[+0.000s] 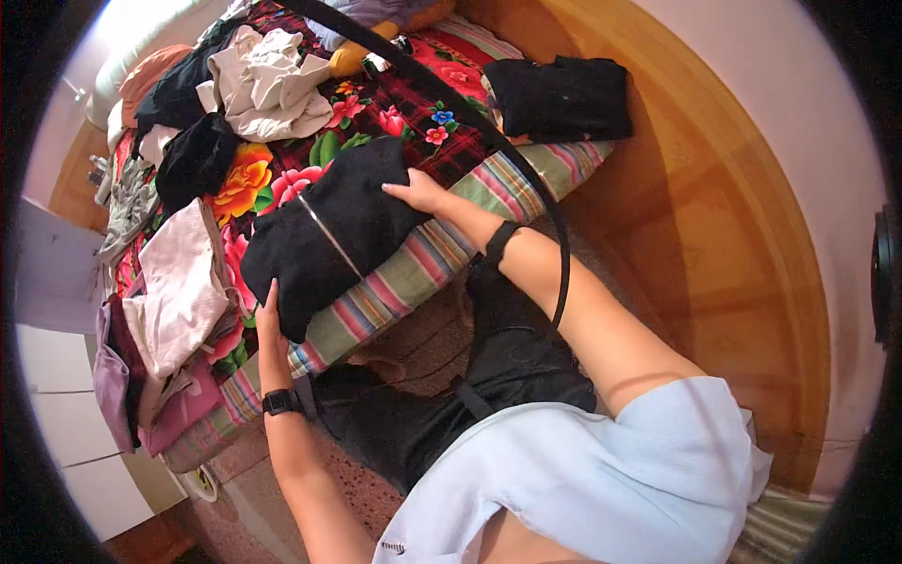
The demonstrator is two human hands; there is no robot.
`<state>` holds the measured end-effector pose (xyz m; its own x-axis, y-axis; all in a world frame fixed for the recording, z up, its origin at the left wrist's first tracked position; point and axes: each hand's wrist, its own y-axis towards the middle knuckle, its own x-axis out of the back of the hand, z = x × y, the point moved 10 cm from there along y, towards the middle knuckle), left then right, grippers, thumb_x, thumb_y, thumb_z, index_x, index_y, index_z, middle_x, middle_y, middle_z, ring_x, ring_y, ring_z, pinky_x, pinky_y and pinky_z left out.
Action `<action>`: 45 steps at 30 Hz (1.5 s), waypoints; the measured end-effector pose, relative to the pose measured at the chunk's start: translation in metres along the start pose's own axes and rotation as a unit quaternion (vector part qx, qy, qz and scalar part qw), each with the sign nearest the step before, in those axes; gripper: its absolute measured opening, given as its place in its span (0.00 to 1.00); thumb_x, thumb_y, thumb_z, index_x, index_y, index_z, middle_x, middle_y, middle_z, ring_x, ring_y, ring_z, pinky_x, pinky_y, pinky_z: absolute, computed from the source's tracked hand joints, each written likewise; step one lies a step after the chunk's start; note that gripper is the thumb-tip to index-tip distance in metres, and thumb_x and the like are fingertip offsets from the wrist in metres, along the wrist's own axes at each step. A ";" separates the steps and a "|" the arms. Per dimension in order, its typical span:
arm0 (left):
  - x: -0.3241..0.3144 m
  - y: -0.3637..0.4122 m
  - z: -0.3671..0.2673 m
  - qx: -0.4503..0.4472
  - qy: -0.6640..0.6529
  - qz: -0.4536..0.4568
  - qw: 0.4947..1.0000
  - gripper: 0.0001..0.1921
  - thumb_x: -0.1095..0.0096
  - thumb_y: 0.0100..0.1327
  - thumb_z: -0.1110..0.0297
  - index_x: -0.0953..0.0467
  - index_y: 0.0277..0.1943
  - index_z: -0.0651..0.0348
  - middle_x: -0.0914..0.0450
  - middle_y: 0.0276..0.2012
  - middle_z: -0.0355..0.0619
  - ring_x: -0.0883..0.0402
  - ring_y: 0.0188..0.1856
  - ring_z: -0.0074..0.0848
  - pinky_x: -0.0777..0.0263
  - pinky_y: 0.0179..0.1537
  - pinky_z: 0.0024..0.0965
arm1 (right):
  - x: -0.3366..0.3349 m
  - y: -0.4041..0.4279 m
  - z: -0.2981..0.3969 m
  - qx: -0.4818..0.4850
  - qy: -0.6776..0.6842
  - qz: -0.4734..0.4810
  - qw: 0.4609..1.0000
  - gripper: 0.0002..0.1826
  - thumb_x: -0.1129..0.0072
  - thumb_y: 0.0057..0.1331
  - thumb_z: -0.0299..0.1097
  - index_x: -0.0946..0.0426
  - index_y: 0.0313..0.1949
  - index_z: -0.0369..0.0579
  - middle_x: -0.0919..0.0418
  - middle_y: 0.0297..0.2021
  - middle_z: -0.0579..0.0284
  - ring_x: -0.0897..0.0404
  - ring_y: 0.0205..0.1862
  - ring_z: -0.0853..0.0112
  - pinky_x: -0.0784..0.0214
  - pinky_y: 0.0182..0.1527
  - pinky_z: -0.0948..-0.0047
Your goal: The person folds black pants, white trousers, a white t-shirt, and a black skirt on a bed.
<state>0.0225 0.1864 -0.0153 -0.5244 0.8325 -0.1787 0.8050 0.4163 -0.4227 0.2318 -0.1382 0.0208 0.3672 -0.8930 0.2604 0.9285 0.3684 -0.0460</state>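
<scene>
A black garment (331, 225) with a thin pale line across it lies loosely folded along the near edge of the bed. My left hand (273, 321) holds its left end, thumb on top and the fingers mostly hidden beneath the cloth. At the other end my right hand (421, 192) grips the cloth's corner, with the thumb pointing across it. A flower-printed blanket (394, 120) is under the garment, and the striped sheet (430, 257) shows along the bed's edge.
Folded pink clothing (180, 289) is stacked at the left, near hanging purple cloth (113, 374). Beige garments (271, 84) and a crumpled black garment (197, 158) lie farther back. A folded black pile (560, 99) sits at the bed's right corner. A black cable or strap (493, 134) crosses the view.
</scene>
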 end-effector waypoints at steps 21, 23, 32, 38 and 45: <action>-0.168 -0.088 -0.004 -0.390 0.670 -0.101 0.624 0.25 0.55 0.64 0.64 0.40 0.63 0.61 0.40 0.64 0.52 0.46 0.67 0.43 0.53 0.65 0.45 | -0.155 -0.108 0.053 0.352 -0.513 0.060 0.781 0.31 0.60 0.66 0.48 0.43 0.62 0.40 0.44 0.64 0.47 0.48 0.67 0.57 0.61 0.67 0.55; -0.147 -0.081 -0.007 -0.401 0.649 -0.147 0.629 0.26 0.54 0.63 0.60 0.40 0.62 0.62 0.41 0.64 0.52 0.45 0.67 0.42 0.54 0.66 0.43 | -0.138 -0.098 0.055 0.363 -0.447 0.031 0.817 0.32 0.61 0.66 0.50 0.43 0.62 0.41 0.44 0.64 0.48 0.48 0.67 0.58 0.62 0.68 0.57; -0.073 -0.053 0.001 -0.355 0.681 -0.149 0.622 0.28 0.60 0.68 0.54 0.48 0.67 0.56 0.48 0.67 0.49 0.51 0.69 0.37 0.56 0.67 0.39 | -0.020 -0.029 0.003 0.231 -0.518 -0.071 0.820 0.34 0.66 0.67 0.59 0.38 0.60 0.44 0.47 0.66 0.59 0.49 0.68 0.65 0.62 0.69 0.63; -0.073 -0.053 0.001 -0.353 0.669 -0.172 0.631 0.26 0.58 0.67 0.56 0.44 0.65 0.57 0.46 0.66 0.53 0.49 0.68 0.41 0.55 0.66 0.41 | -0.035 -0.028 0.004 0.178 -0.579 -0.125 0.786 0.36 0.68 0.68 0.58 0.45 0.63 0.41 0.45 0.65 0.53 0.48 0.67 0.61 0.62 0.67 0.57; -0.064 -0.059 -0.001 -0.360 0.644 -0.197 0.646 0.30 0.55 0.65 0.54 0.47 0.66 0.62 0.44 0.65 0.55 0.48 0.67 0.44 0.54 0.66 0.42 | -0.145 -0.082 0.028 0.320 -0.499 0.062 0.803 0.39 0.58 0.64 0.56 0.48 0.64 0.38 0.47 0.65 0.48 0.50 0.68 0.59 0.63 0.67 0.57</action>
<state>0.0087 0.1092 0.0222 -0.4358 0.0312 0.8995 0.8432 0.3637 0.3959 0.1013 -0.0319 0.0138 -0.0686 -0.3058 0.9496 0.5525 0.7809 0.2914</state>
